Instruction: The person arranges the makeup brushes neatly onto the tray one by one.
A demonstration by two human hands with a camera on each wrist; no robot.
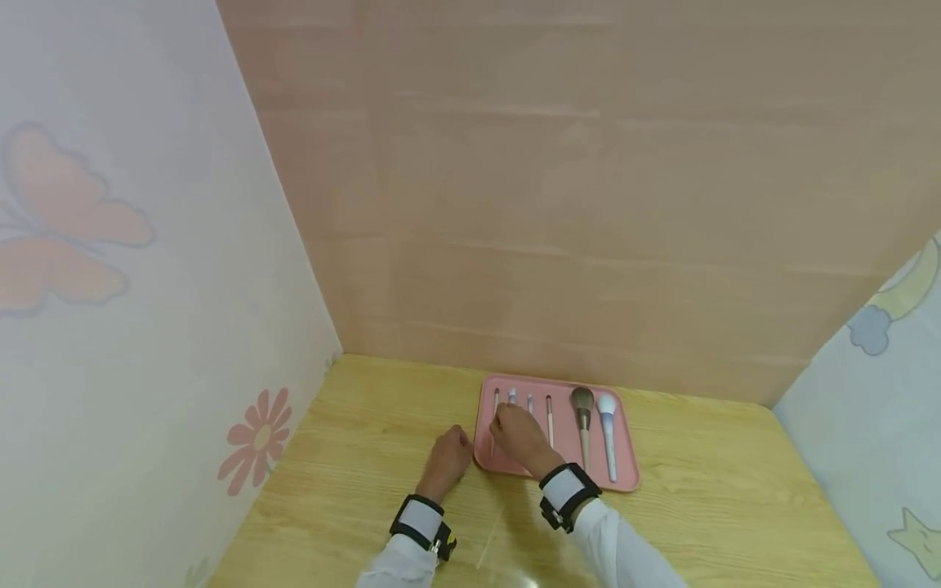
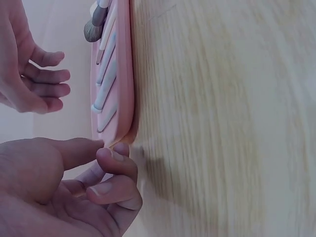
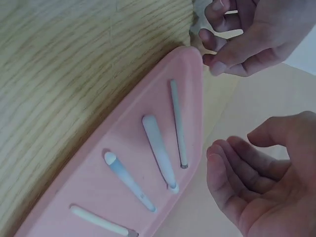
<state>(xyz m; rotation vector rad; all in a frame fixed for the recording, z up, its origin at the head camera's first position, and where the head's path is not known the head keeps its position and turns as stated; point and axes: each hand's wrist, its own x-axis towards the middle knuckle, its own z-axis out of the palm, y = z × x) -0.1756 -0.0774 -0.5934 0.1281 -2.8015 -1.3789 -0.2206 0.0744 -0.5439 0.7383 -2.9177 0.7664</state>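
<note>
A pink tray [image 1: 566, 474] holds several makeup brushes laid side by side. My right hand [image 1: 520, 433] hovers over its left part with loosely bent fingers and nothing in its grasp. In the right wrist view this hand [image 3: 261, 177] has thumb and fingers apart, beside a thin brush [image 3: 179, 126] and a thicker pale brush [image 3: 159, 150]. At the tray's near left corner is my left hand [image 1: 447, 459]. Its fingers curl loosely, with the thumb tip right by the tray rim in the left wrist view; nothing shows between them.
On the tray's right side lie a large dark-bristled brush [image 1: 583, 412] and a white-tipped brush with a blue handle [image 1: 608, 433]. The tray rests on a wood-grain table [image 1: 706, 490], near the brown back wall [image 1: 559, 204]. A patterned panel [image 1: 184, 245] rises on the left.
</note>
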